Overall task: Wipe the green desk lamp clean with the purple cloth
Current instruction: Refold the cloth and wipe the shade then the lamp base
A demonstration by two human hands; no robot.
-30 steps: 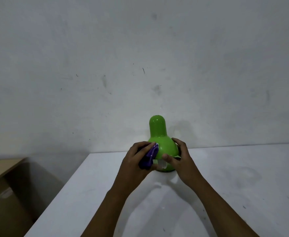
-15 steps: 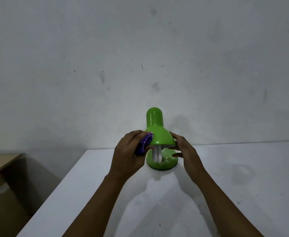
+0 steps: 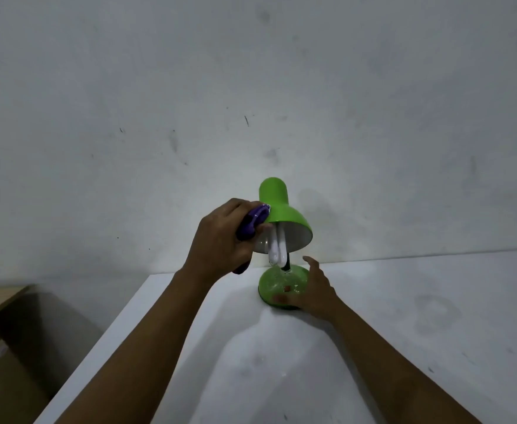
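White table ran up to the grey wall, top scuffed w/ faint smudges and a few dark specks. Only 1 item stood on it: green desk lamp, round base flat on the surface near the back edge. Right hand rested against that base.

One lamp — one cloth — two hands
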